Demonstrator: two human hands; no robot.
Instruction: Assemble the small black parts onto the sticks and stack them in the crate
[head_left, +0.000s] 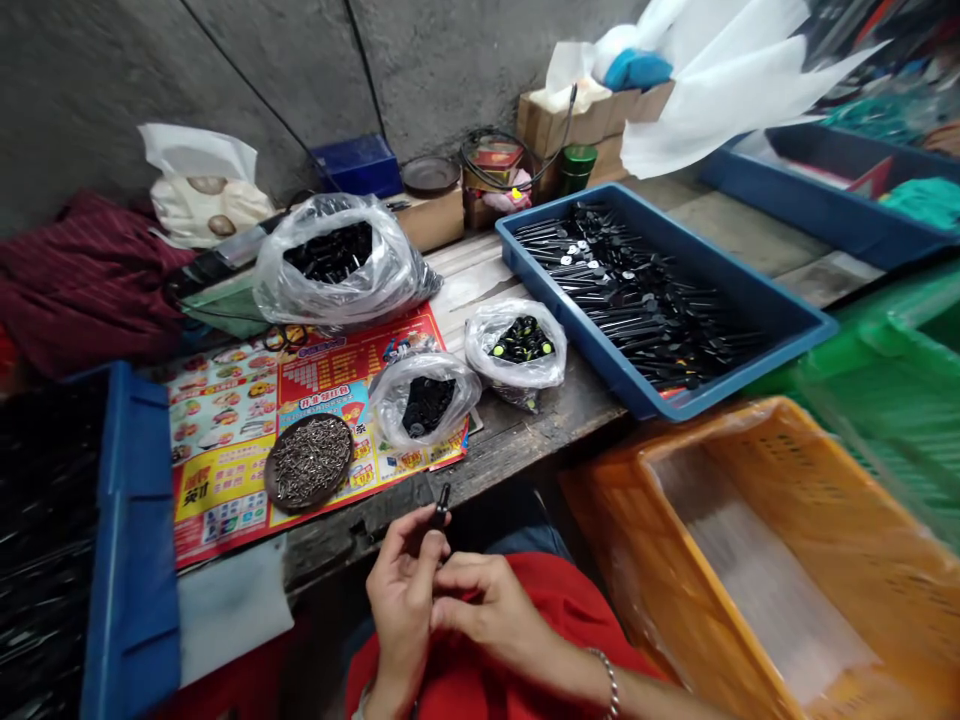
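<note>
Small black plastic part (441,503) upright, pinched between the thumb and fingertips of the left hand (401,610), its top end sticking up clear of the grip. Right hand (487,608), silver bracelet (610,682) at the wrist, curled just beside and below the part, with any contact hidden. Farther off on a worn wooden workbench (510,440), a round dark dish of small screws (309,462) to the left, two clear plastic bags of black parts (424,400) ahead, and a blue tray of black pins (592,350) far right. Orange plastic crate (720,430) near right.
</note>
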